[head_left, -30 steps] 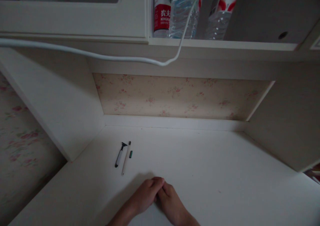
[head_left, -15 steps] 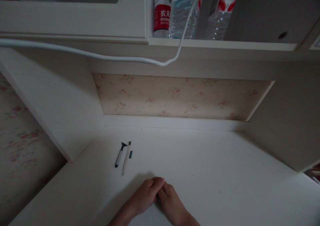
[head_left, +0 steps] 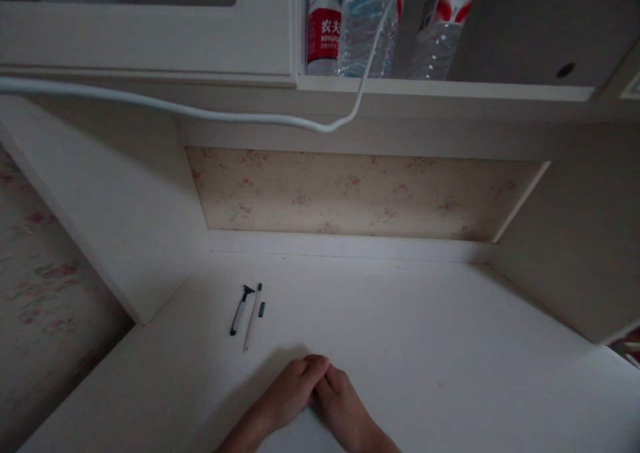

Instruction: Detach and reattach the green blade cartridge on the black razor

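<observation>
My left hand and my right hand rest clasped together on the white desk, near the front. The fingers are closed and folded against each other, and no object shows between them, though the palms are hidden. Forward and to the left of them lies a razor with a black head and a black-and-white handle. Beside it is a pale toothbrush with dark bristles, its lower end nearest my left hand. Just right of the brush lies a small dark-green oblong piece, too small to name.
Above the desk, an open shelf holds a red-labelled bottle and clear plastic bottles. A white cable hangs across in front of the cabinet. Side panels bound the desk, with a floral-papered wall behind.
</observation>
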Demonstrator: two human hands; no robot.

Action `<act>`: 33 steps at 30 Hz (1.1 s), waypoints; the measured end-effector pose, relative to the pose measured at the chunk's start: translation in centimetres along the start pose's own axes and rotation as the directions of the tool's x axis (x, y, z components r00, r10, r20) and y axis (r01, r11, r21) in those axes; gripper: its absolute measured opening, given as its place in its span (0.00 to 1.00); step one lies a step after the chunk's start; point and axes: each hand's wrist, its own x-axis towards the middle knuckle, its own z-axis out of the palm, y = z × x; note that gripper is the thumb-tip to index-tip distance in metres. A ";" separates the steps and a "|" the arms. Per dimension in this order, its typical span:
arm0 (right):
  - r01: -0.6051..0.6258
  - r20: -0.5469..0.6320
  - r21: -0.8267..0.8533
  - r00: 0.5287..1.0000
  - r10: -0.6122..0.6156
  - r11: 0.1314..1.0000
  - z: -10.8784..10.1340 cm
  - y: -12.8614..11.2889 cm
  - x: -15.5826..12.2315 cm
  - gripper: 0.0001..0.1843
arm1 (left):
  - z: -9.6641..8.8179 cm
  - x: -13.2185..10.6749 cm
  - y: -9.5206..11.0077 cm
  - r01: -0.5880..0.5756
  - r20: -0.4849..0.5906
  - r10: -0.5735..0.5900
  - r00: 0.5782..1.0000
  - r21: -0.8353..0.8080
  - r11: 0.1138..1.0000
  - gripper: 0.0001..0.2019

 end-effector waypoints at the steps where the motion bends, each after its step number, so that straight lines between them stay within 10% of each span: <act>1: 0.002 0.001 0.001 1.000 -0.002 1.000 0.0 -0.1 0.0 0.20 | 0.0 0.0 0.0 0.005 0.000 -0.005 1.000 0.008 1.000 0.26; 33: -0.003 -0.007 0.005 1.000 0.003 1.000 0.0 0.2 0.1 0.20 | -0.1 -0.1 0.1 -0.010 -0.001 0.010 1.000 0.024 1.000 0.26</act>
